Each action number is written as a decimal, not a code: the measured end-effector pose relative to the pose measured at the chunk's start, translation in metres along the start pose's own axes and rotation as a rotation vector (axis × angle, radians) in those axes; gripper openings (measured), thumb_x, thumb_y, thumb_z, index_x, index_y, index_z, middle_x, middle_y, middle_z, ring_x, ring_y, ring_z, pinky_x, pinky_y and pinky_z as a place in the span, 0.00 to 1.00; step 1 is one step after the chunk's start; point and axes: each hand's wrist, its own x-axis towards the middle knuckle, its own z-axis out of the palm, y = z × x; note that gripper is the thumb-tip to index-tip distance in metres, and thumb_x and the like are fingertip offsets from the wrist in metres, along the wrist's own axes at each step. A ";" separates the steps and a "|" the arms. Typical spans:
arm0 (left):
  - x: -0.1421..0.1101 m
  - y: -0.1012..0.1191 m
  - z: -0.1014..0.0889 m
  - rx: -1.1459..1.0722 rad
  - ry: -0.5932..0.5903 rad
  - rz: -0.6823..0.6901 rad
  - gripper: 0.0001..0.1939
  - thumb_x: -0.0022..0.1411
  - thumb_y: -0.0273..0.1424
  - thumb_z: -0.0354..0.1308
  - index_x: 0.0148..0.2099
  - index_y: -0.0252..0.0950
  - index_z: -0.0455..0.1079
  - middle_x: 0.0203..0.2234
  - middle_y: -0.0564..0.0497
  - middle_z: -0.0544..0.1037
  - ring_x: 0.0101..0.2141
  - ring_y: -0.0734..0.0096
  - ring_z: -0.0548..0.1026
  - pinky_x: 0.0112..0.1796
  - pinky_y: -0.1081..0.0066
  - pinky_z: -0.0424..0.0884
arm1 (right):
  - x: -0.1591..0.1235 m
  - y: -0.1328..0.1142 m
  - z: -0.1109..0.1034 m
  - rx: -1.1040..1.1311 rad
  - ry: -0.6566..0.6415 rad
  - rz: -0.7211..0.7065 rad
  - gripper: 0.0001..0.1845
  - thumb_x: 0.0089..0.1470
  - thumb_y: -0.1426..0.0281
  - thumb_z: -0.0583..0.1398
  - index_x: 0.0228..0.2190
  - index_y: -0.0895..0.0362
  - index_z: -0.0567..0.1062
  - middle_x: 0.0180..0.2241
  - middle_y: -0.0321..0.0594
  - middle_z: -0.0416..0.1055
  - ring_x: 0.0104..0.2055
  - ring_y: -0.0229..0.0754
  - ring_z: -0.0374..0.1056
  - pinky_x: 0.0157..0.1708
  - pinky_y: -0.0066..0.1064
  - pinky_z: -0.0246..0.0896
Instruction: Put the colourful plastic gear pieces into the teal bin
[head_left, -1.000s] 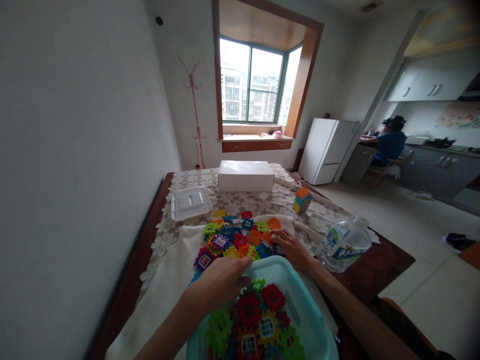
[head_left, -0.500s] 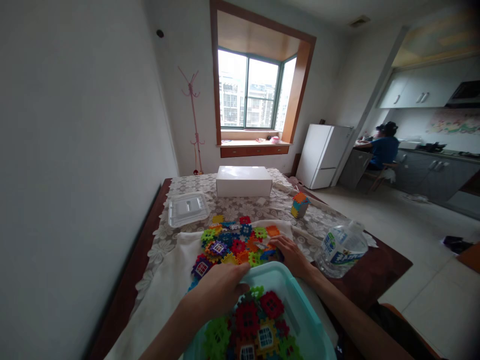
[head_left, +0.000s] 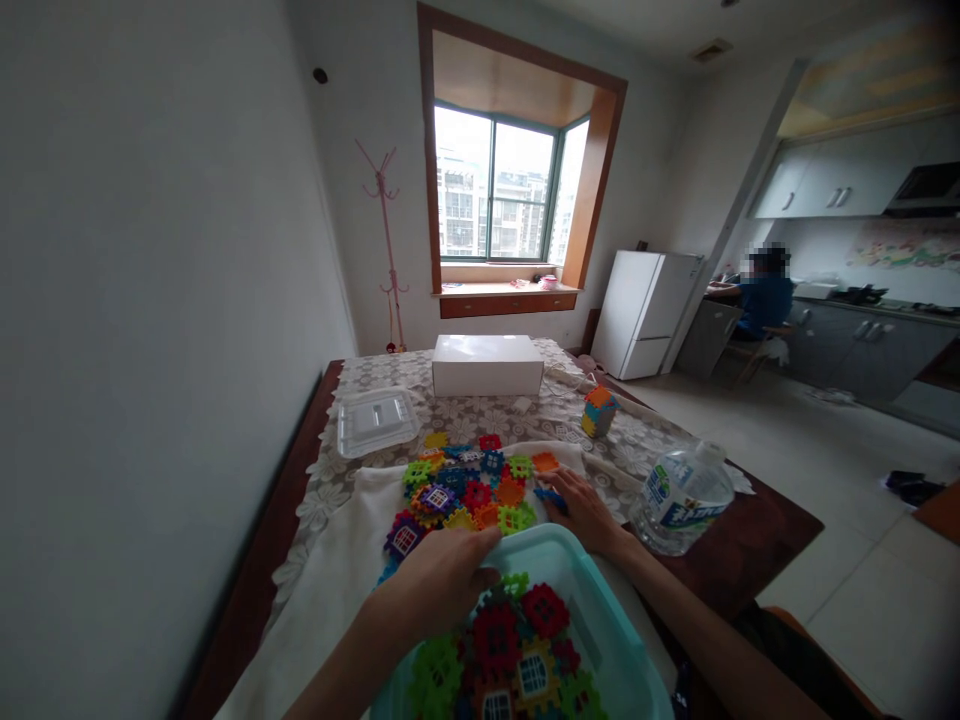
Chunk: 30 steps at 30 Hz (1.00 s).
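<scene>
A teal plastic bin (head_left: 600,620) sits at the near edge, filled with several colourful interlocking plastic tiles (head_left: 517,640). My left hand (head_left: 439,580) grips the bin's far rim. A pile of loose tiles (head_left: 465,485) lies on a white cloth (head_left: 337,560) beyond the bin. My right hand (head_left: 581,510) rests palm down at the pile's right edge, fingers on a blue tile (head_left: 551,496). Whether it grips the tile cannot be told.
A large water bottle (head_left: 682,495) lies on its side to the right. Further back are a clear lid (head_left: 375,420), a white box (head_left: 487,364) and a small built tile cube (head_left: 598,410). A person sits at the kitchen counter (head_left: 765,295), far right.
The view has tilted slightly. My right hand has drawn back a little from the pile with a blue tile under its fingers. My left hand stays on the bin rim.
</scene>
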 end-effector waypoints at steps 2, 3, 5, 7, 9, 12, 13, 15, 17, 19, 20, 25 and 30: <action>0.000 0.002 -0.002 0.030 -0.008 -0.004 0.08 0.71 0.32 0.57 0.50 0.40 0.73 0.44 0.43 0.85 0.47 0.46 0.84 0.45 0.62 0.74 | -0.001 0.000 -0.001 0.007 -0.003 0.002 0.20 0.65 0.70 0.59 0.57 0.52 0.75 0.53 0.46 0.76 0.56 0.51 0.71 0.61 0.51 0.68; -0.001 0.002 -0.002 0.041 -0.015 -0.008 0.08 0.71 0.33 0.57 0.50 0.40 0.73 0.43 0.43 0.85 0.47 0.47 0.84 0.45 0.62 0.74 | -0.001 0.000 -0.001 0.003 -0.008 0.003 0.20 0.65 0.69 0.60 0.57 0.52 0.76 0.54 0.46 0.76 0.57 0.52 0.71 0.61 0.51 0.68; -0.001 0.004 -0.004 0.043 -0.025 -0.015 0.07 0.71 0.33 0.58 0.50 0.41 0.73 0.43 0.43 0.85 0.47 0.48 0.84 0.44 0.63 0.74 | -0.001 -0.001 -0.002 -0.018 -0.023 0.002 0.20 0.66 0.64 0.62 0.58 0.51 0.76 0.57 0.46 0.75 0.59 0.53 0.70 0.62 0.52 0.68; -0.001 0.004 -0.004 0.038 -0.026 -0.016 0.09 0.71 0.33 0.58 0.52 0.41 0.74 0.45 0.43 0.85 0.48 0.47 0.83 0.44 0.63 0.74 | 0.000 -0.002 -0.002 -0.035 -0.042 -0.003 0.25 0.66 0.60 0.63 0.62 0.49 0.75 0.61 0.46 0.74 0.62 0.54 0.68 0.64 0.53 0.68; -0.001 0.004 -0.004 0.036 -0.025 -0.010 0.11 0.72 0.33 0.58 0.54 0.41 0.74 0.47 0.43 0.85 0.49 0.46 0.83 0.45 0.63 0.73 | 0.000 -0.002 -0.002 -0.035 -0.052 -0.007 0.23 0.67 0.62 0.62 0.61 0.48 0.76 0.60 0.44 0.76 0.62 0.54 0.69 0.64 0.53 0.68; 0.000 0.002 -0.003 0.038 -0.024 -0.003 0.13 0.72 0.32 0.58 0.56 0.41 0.74 0.49 0.42 0.85 0.50 0.46 0.83 0.46 0.62 0.73 | 0.000 0.001 0.000 -0.024 -0.032 -0.007 0.15 0.63 0.71 0.61 0.50 0.51 0.81 0.53 0.42 0.79 0.57 0.52 0.71 0.61 0.50 0.69; 0.000 0.002 -0.002 0.039 -0.023 -0.002 0.13 0.72 0.32 0.57 0.56 0.41 0.73 0.49 0.42 0.85 0.50 0.46 0.83 0.46 0.62 0.73 | 0.000 0.002 0.000 -0.025 -0.022 -0.006 0.15 0.61 0.74 0.62 0.47 0.51 0.81 0.52 0.42 0.79 0.56 0.51 0.71 0.60 0.48 0.69; 0.000 0.002 -0.002 0.045 -0.023 -0.003 0.12 0.72 0.32 0.57 0.55 0.41 0.73 0.48 0.43 0.85 0.50 0.46 0.83 0.45 0.62 0.73 | -0.002 0.003 0.001 -0.038 -0.006 -0.006 0.17 0.57 0.76 0.62 0.47 0.52 0.79 0.52 0.43 0.78 0.56 0.51 0.70 0.59 0.47 0.69; 0.001 0.003 -0.002 0.047 -0.026 -0.001 0.11 0.72 0.33 0.57 0.54 0.41 0.73 0.47 0.43 0.85 0.49 0.45 0.83 0.45 0.62 0.73 | -0.003 0.003 0.001 -0.063 0.005 0.003 0.17 0.57 0.74 0.63 0.48 0.53 0.77 0.53 0.44 0.76 0.56 0.52 0.69 0.58 0.48 0.69; 0.001 0.003 -0.001 0.043 -0.025 -0.001 0.10 0.72 0.33 0.57 0.54 0.41 0.73 0.47 0.43 0.85 0.49 0.45 0.84 0.44 0.62 0.73 | -0.004 0.002 0.000 -0.082 0.006 0.010 0.14 0.60 0.70 0.64 0.49 0.53 0.75 0.53 0.46 0.75 0.56 0.53 0.68 0.58 0.49 0.68; 0.001 0.002 -0.001 0.040 -0.023 -0.001 0.10 0.72 0.33 0.57 0.53 0.41 0.73 0.46 0.43 0.85 0.49 0.45 0.84 0.44 0.62 0.73 | -0.004 0.001 0.000 -0.085 0.003 0.010 0.14 0.62 0.68 0.63 0.49 0.53 0.74 0.53 0.47 0.75 0.56 0.54 0.68 0.58 0.50 0.68; 0.001 0.001 0.000 0.050 -0.010 0.000 0.11 0.72 0.33 0.58 0.54 0.40 0.74 0.46 0.43 0.85 0.49 0.44 0.84 0.45 0.62 0.74 | -0.003 0.000 -0.003 -0.078 -0.077 -0.039 0.18 0.67 0.66 0.60 0.56 0.51 0.75 0.58 0.46 0.75 0.59 0.54 0.68 0.61 0.53 0.65; 0.000 0.003 -0.002 0.056 -0.025 -0.009 0.11 0.72 0.33 0.58 0.54 0.41 0.73 0.46 0.43 0.85 0.49 0.46 0.84 0.45 0.64 0.73 | -0.003 0.001 -0.004 -0.081 -0.098 -0.053 0.19 0.68 0.66 0.59 0.57 0.51 0.77 0.58 0.45 0.75 0.61 0.54 0.68 0.62 0.53 0.64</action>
